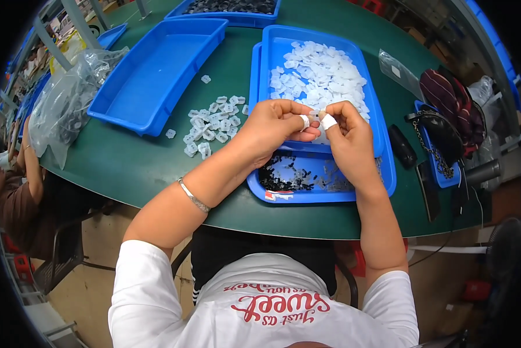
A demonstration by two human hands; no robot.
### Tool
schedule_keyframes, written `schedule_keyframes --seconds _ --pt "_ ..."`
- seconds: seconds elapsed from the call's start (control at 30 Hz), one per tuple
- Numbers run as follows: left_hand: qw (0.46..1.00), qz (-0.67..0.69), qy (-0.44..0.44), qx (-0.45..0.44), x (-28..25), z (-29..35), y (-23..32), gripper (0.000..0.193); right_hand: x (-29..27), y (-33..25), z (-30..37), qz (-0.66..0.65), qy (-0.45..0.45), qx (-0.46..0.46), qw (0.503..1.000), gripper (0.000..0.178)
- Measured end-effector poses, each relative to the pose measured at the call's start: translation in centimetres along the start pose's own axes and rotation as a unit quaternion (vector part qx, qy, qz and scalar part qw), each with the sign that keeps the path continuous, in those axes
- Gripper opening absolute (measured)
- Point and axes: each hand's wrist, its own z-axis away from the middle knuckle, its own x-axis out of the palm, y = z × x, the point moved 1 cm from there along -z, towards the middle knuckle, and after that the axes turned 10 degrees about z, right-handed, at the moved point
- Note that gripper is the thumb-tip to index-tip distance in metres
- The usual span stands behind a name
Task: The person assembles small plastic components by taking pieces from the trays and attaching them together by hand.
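Over the near end of a blue tray [371,104], my left hand [278,124] and my right hand [351,139] meet fingertip to fingertip. Both pinch a small whitish plastic part [316,117], mostly covered by the fingers. White tape wraps each thumb. Many flat white plastic pieces [324,69] lie heaped in that tray, just beyond my fingers. Left of it, a loose pile of translucent white plastic pieces [211,123] rests on the green table [156,168]. Beneath my wrists, a lower blue tray [330,197] holds small black parts [278,174] and greyish bits.
An upturned-rim blue tray [156,75] stands at left, beside a clear plastic bag [57,104]. Another tray of dark parts [231,6] sits at the back. On the right are a black pouch [400,145], a phone [427,190] and a bag in a small tray. Someone sits at far left.
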Motion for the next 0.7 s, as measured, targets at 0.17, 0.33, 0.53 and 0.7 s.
schedule_keyframes --seconds 0.17,0.33,0.53,0.7 --pt "0.999 0.041 0.009 0.003 -0.3 -0.1 -0.3 0.022 0.5 -1.0 0.2 0.047 0.023 -0.031 0.998 0.006" --pt "0.999 0.037 0.01 0.001 0.0 0.0 -0.3 0.022 0.7 -0.2 0.3 0.055 0.037 -0.034 0.997 0.003" --pt "0.999 0.04 -0.013 0.013 -0.1 -0.2 -0.8 0.021 1.0 -0.1 0.2 -0.099 0.01 0.048 0.994 0.009" --pt "0.999 0.014 -0.037 0.025 -0.4 -0.4 -0.8 0.019 0.6 -0.1 -0.1 -0.17 -0.037 0.052 0.983 0.012"
